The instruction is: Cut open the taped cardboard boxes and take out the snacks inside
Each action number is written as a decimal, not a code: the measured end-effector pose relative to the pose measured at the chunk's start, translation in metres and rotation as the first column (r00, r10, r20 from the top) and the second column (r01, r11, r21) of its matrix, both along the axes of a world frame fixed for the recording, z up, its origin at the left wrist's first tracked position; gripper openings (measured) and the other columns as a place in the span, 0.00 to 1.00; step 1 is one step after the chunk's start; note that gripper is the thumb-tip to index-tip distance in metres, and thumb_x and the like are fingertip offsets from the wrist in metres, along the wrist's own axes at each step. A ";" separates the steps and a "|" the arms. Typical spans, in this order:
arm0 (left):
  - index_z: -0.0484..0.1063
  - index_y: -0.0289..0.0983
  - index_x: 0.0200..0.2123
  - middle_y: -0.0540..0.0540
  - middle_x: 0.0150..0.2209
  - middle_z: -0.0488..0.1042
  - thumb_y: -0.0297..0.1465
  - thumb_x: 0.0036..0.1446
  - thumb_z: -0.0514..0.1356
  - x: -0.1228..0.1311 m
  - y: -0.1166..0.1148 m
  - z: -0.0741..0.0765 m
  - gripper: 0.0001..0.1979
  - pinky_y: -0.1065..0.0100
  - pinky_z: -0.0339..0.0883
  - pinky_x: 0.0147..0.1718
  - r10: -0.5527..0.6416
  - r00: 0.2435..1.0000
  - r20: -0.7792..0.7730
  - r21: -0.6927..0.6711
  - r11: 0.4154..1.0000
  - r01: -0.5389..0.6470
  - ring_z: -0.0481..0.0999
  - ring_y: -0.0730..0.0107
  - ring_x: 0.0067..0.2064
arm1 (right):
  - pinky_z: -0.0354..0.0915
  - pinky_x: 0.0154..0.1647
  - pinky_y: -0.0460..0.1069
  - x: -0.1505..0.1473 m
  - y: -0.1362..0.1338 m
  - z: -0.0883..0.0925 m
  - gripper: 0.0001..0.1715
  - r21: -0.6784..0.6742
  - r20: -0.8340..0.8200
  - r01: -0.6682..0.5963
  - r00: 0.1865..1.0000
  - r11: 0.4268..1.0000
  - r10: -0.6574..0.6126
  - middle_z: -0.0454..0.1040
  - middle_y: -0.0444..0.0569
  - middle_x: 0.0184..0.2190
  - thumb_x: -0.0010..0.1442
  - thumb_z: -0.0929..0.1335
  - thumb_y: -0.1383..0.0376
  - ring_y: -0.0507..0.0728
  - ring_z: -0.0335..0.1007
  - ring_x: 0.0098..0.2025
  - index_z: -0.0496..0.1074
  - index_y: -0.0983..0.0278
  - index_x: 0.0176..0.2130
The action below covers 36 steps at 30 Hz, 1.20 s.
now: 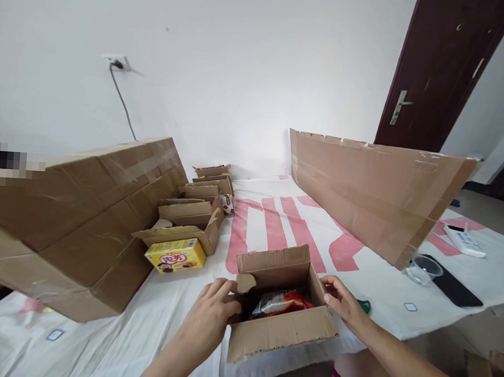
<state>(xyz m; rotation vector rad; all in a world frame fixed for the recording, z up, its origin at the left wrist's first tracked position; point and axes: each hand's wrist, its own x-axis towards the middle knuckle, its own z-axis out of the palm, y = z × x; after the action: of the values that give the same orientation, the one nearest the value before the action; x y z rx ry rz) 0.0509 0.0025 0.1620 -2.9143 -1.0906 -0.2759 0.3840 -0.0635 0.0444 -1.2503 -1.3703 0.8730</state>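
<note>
A small open cardboard box stands at the near edge of the table, its flaps spread. Inside it lies a red and silver snack packet, partly hidden by the front flap. My left hand has its fingers curled over the box's left side. At the opposite side, my right hand holds the right wall between thumb and fingers. To the left of the box is a yellow carton with a picture on its front, touched by neither hand.
A row of open cardboard boxes runs back along a large carton on the left. A tall cardboard panel stands on the right. Beyond it are a clear cup, a black phone and a white device.
</note>
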 end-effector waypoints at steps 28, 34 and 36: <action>0.35 0.43 0.68 0.40 0.71 0.36 0.46 0.59 0.55 0.001 -0.033 -0.114 0.42 0.49 0.37 0.66 0.369 0.537 0.759 -0.559 0.793 0.244 0.38 0.51 0.70 | 0.63 0.32 0.49 -0.059 0.022 0.097 0.06 -0.134 0.947 -0.281 0.245 0.950 0.206 0.78 0.49 0.29 0.46 0.75 0.64 0.60 0.75 0.33 0.78 0.61 0.29; 0.36 0.44 0.68 0.40 0.70 0.41 0.43 0.60 0.55 -0.005 -0.042 -0.117 0.40 0.48 0.40 0.66 0.408 0.551 0.728 -0.574 0.802 0.165 0.42 0.52 0.70 | 0.58 0.27 0.50 -0.059 0.019 0.085 0.06 -0.098 0.963 -0.320 0.209 0.942 0.171 0.77 0.52 0.24 0.51 0.68 0.69 0.60 0.73 0.26 0.76 0.64 0.26; 0.45 0.44 0.67 0.40 0.69 0.47 0.43 0.61 0.54 -0.007 -0.042 -0.118 0.35 0.47 0.41 0.65 0.412 0.594 0.691 -0.583 0.804 0.120 0.43 0.52 0.69 | 0.57 0.27 0.49 -0.058 0.018 0.086 0.07 -0.086 0.965 -0.328 0.207 0.941 0.161 0.77 0.51 0.24 0.51 0.66 0.70 0.59 0.72 0.25 0.75 0.64 0.26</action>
<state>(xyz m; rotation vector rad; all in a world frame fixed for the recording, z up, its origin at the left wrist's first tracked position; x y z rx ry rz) 0.0440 -0.0399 0.0445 -3.1681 -1.7894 -1.6818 0.3258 -0.0459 0.1300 -1.5385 -2.6657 0.0205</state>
